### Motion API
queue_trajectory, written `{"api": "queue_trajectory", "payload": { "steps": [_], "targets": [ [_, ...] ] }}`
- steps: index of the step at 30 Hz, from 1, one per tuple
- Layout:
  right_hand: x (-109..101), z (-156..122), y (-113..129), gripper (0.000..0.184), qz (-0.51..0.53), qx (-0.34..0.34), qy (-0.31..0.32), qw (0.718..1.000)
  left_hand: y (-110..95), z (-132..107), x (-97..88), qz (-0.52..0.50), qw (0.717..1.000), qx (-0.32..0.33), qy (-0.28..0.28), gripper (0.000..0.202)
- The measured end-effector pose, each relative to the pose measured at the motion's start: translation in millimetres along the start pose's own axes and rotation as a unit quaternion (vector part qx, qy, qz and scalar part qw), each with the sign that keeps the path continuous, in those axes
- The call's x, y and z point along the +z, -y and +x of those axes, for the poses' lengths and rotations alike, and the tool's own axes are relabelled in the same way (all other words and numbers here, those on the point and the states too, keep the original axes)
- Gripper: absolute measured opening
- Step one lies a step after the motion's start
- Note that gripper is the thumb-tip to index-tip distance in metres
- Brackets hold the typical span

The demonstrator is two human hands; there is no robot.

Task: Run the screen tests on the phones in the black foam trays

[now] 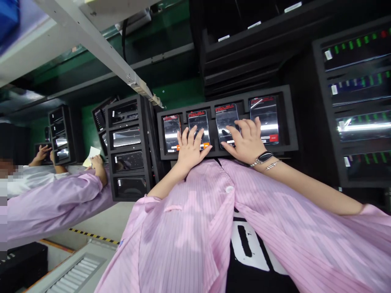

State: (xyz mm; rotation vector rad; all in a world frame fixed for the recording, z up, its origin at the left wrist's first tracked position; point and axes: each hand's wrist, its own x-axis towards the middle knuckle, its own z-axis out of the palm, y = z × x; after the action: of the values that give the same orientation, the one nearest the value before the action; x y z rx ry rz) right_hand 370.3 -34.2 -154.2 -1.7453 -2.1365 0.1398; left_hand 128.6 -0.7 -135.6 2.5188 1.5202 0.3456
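Observation:
A black foam tray [288, 118] lies in front of me, with several smartphones in its slots. Their lit screens show red text at the top. My left hand [190, 151] rests open, fingers spread, over the lower parts of the leftmost phone [171, 127] and the phone beside it [198, 120]. Orange buttons peek out around its fingers. Over the lower right of the third phone [225, 118] lies my right hand [246, 140], also open, its fingertips reaching the edge of the rightmost phone [265, 118]. That one shows a red button. Whether the fingertips press the glass, I cannot tell.
Left stands another black tray [146, 154] of dark phones. At right, a tray [319, 81] holds phones with green marks on screen. Stacked black trays [241, 65] rise behind. A white metal bar [110, 49] slants overhead. Co-workers' hands [97, 165] are at far left.

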Motion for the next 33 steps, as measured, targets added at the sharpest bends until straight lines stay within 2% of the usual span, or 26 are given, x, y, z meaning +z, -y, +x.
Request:
{"api": "queue_trajectory", "payload": {
  "steps": [7, 12, 17, 22, 27, 31, 33],
  "targets": [
    [-4.1, 0.3, -0.7, 0.067, -0.008, -0.002, 0.04, 0.999, -2.3, 0.1, -8.2, 0.004, 0.999, 0.001, 0.037, 0.058],
    [-5.0, -1.7, -0.1, 0.06, 0.0, -0.019, 0.024, 1.0, -7.7, -2.0, -10.0, 0.012, 0.998, 0.005, 0.057, 0.06],
    [-5.7, -6.2, -4.4, 0.063, 0.03, -0.04, 0.019, 0.999, -10.1, -6.5, -5.1, 0.005, 0.999, 0.006, 0.042, 0.072],
    [-5.3, -7.8, -5.4, 0.055, 0.02, -0.034, 0.007, 0.999, -10.9, -7.1, -0.4, -0.006, 0.999, 0.008, 0.042, 0.067],
    [-9.3, -11.8, -2.6, 0.064, 0.008, -0.03, -0.031, 0.999, -12.6, -9.8, 0.0, -0.001, 1.0, -0.002, 0.022, 0.069],
    [-11.8, -16.4, -2.7, 0.067, 0.023, -0.044, -0.018, 0.999, -19.1, -13.6, -4.2, 0.016, 0.999, 0.025, 0.04, 0.066],
    [-9.6, -17.4, -4.2, 0.065, 0.032, -0.048, -0.034, 0.998, -23.1, -14.5, -7.3, 0.034, 0.998, 0.027, 0.045, 0.065]
  ]
}}
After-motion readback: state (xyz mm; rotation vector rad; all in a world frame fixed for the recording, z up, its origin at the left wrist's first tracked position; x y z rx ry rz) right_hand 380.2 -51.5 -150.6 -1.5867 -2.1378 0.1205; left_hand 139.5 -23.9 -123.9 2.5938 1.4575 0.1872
